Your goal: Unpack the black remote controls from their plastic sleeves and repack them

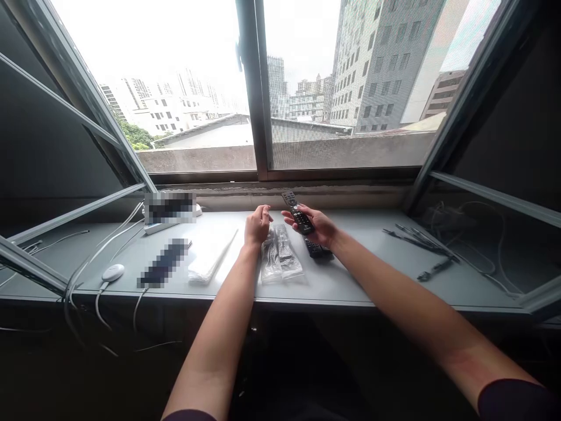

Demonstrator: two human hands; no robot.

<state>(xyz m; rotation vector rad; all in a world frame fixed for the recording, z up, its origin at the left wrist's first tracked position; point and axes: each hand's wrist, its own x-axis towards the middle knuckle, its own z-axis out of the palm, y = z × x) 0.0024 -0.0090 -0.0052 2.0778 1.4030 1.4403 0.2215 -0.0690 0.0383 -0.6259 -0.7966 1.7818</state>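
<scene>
A black remote control [302,222] lies tilted in my right hand [323,227], its button side up and its far end pointing toward the window. The fingers and thumb are closed around its lower half. My left hand [258,227] is curled just left of it, apart from the remote; whether anything is between its fingers is hidden. Below the hands, clear plastic bags [280,272] lie side by side, with remote controls showing through the plastic. Under my right hand more black remotes [316,250] rest on the desk, partly covered by the hand.
A stack of white plastic sleeves [210,263] lies on the grey desk [350,286]. Farther left are a blurred dark device [164,263], a white round cabled puck [113,272] and a white power strip [173,225]. Dark cables [421,242] lie at right. Metal frame bars flank the desk.
</scene>
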